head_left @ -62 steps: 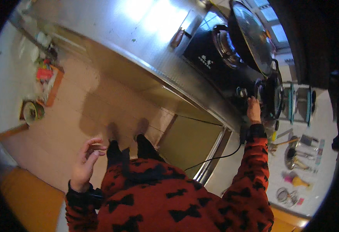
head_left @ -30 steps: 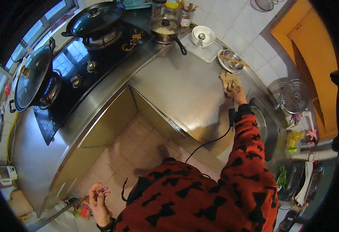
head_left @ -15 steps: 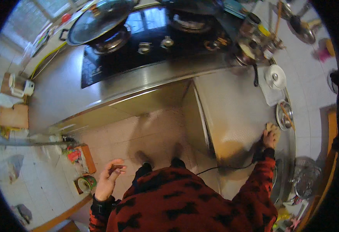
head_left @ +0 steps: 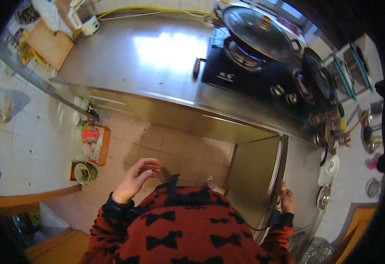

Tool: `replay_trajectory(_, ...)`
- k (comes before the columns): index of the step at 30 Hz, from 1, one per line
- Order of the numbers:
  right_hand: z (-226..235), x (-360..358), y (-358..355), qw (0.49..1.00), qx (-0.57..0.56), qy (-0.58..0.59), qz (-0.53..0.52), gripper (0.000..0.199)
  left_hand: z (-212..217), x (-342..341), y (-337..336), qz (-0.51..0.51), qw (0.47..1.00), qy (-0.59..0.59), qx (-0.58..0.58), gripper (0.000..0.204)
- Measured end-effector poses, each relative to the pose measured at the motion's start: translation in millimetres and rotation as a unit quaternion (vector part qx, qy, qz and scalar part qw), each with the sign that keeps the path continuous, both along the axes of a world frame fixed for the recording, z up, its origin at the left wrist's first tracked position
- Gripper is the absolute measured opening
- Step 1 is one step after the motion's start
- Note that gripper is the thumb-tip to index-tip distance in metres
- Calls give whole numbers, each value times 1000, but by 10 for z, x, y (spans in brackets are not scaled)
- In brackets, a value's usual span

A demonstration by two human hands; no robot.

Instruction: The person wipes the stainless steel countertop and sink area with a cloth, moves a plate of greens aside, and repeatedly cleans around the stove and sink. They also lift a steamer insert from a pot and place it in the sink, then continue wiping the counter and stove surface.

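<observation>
Over the floor, in front of my body, my left hand point(head_left: 136, 179) hangs with bent fingers, thumb apart, holding nothing. My right hand point(head_left: 287, 201) is closed on a crumpled tan cloth point(head_left: 283, 189), partly hidden by the fingers. The hand and cloth are at the inner edge of the steel counter on the right point(head_left: 304, 169), above the cabinet side point(head_left: 251, 171). A metal bowl point(head_left: 323, 197) stands farther right, near the wall.
Ahead is a long steel counter point(head_left: 113, 57) with a black gas stove point(head_left: 254, 81) and a lidded wok point(head_left: 258, 33). A cutting board point(head_left: 51, 44) lies far left. A patterned bin point(head_left: 85, 173) and an orange box point(head_left: 104, 146) stand on the floor at left.
The view has swung left. My right hand has moved with the cloth from beside the metal bowl to the counter's inner edge. My left hand stays empty in front of me.
</observation>
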State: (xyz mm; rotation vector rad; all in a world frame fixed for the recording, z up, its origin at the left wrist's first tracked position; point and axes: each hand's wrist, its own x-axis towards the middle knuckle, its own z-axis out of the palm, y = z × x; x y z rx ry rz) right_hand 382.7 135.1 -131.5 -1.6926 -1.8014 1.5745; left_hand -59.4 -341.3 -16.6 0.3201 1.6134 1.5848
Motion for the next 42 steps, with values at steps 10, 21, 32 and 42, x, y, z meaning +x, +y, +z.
replay_trajectory(10, 615, -4570, -1787, 916, 143, 159, 339, 24, -135, -784, -1087, 105, 994, -14, -3, 29)
replay_trajectory(21, -405, -6497, -2200, 837, 472, 35, 273, 37, 26, -1373, -1379, 277, 960, -18, -39, 29)
replay_trajectory(32, -412, -7261, -2900, 799, 473, 66, 365, 38, -111, -1707, -1841, 327, 940, -75, -58, 29)
replay_trajectory(42, -567, -8440, -5616, 738, 314, 385, 456, 17, -65, -1691, -3332, 413, 909, -28, -44, 30)
